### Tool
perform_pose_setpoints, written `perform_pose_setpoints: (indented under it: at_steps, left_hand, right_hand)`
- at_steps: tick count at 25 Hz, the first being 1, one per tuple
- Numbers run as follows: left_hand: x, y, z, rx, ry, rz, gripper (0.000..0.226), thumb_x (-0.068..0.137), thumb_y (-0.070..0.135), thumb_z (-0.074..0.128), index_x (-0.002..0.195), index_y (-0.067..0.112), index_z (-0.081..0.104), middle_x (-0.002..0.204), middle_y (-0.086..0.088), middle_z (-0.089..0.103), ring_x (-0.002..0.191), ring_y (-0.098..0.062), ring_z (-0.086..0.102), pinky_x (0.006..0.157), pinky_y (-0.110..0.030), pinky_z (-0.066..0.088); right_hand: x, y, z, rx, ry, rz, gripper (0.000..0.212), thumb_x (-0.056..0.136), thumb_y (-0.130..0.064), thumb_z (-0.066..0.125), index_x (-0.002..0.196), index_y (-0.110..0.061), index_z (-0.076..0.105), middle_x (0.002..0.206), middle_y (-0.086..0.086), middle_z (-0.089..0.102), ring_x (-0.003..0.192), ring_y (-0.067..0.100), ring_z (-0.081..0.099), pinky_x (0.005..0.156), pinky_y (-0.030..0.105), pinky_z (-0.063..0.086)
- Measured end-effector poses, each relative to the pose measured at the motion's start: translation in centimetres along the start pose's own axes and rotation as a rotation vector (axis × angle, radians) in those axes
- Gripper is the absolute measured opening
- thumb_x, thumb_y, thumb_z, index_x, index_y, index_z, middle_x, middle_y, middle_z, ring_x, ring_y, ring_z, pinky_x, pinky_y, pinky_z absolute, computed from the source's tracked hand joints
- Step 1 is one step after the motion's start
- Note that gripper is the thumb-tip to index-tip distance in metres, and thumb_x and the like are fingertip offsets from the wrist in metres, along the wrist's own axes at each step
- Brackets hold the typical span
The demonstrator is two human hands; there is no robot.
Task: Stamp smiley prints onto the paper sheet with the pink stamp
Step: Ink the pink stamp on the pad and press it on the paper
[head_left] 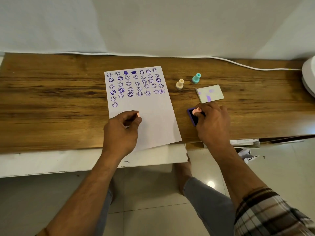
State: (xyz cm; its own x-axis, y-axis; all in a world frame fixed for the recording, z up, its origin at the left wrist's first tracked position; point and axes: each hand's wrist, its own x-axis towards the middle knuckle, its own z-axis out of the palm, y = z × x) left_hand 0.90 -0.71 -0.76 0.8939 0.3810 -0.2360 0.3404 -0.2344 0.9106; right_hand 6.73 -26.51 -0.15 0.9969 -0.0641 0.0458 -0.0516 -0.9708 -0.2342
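A white paper sheet [154,116] lies on the wooden table [51,103]. Its upper half carries several rows of purple smiley prints [134,84] and two heart prints. My left hand [121,132] rests on the lower part of the sheet, fingers closed around a small pink piece [138,114]. To the right of the sheet, my right hand [213,121] pinches the pink stamp [196,111] and holds it down on the purple ink pad [191,116]. The hand hides most of the pad.
A yellow stamp [179,83] and a teal stamp [196,78] stand upright right of the sheet. An ink-stained white lid [210,93] lies behind the pad. A white cable [238,64] runs along the back edge to a white object [309,74].
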Motion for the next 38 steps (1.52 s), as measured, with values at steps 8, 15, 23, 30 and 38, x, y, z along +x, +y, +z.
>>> perform_pose_setpoints:
  at_steps: [8,15,23,30,38]
  left_hand:
    - [-0.7,0.5,-0.8,0.388,-0.015,0.275,0.027,0.094,0.017,0.070,0.120,0.017,0.072,0.115,-0.001,0.073,0.104,-0.019,0.068,0.090,-0.023,0.047]
    - [-0.6,-0.1,-2.8,0.544,-0.053,0.274,0.027,0.096,0.013,0.065,0.123,0.013,0.066,0.125,-0.008,0.073,0.110,-0.032,0.070,0.090,-0.038,0.055]
    - [-1.2,-0.3,-3.2,0.588,-0.170,0.294,0.030,0.099,0.026,0.063,0.128,0.021,0.062,0.134,-0.008,0.070,0.117,-0.033,0.067,0.093,-0.041,0.055]
    - [-0.6,-0.3,-3.7,0.598,-0.193,0.330,0.025,0.097,0.021,0.058,0.122,0.018,0.063,0.124,-0.008,0.073,0.107,-0.035,0.068,0.085,-0.044,0.058]
    - [-0.6,-0.4,-3.7,0.596,-0.202,0.316,0.025,0.097,0.022,0.056,0.121,0.019,0.062,0.122,-0.006,0.072,0.106,-0.034,0.066,0.079,-0.038,0.052]
  right_hand:
    - [-0.4,-0.3,0.0,0.013,0.022,0.054,0.035,0.094,-0.020,0.075,0.127,-0.010,0.069,0.130,0.014,0.068,0.114,0.037,0.056,0.088,0.049,0.048]
    - [-0.2,-1.1,-0.3,0.084,0.021,-0.011,0.031,0.098,-0.021,0.069,0.127,-0.012,0.068,0.129,0.013,0.067,0.118,0.037,0.053,0.091,0.043,0.043]
    - [0.2,-12.7,2.8,0.618,0.056,-0.388,0.030,0.098,-0.017,0.070,0.127,-0.022,0.072,0.121,-0.004,0.072,0.108,0.017,0.059,0.081,0.032,0.051]
    - [1.2,-15.7,6.5,0.475,-0.006,-0.461,0.027,0.094,-0.011,0.070,0.120,-0.013,0.076,0.113,0.005,0.077,0.103,0.028,0.059,0.082,0.027,0.039]
    - [1.1,-16.2,6.6,0.360,0.090,-0.511,0.025,0.089,-0.008,0.072,0.112,-0.011,0.078,0.098,0.008,0.079,0.089,0.036,0.057,0.069,0.043,0.049]
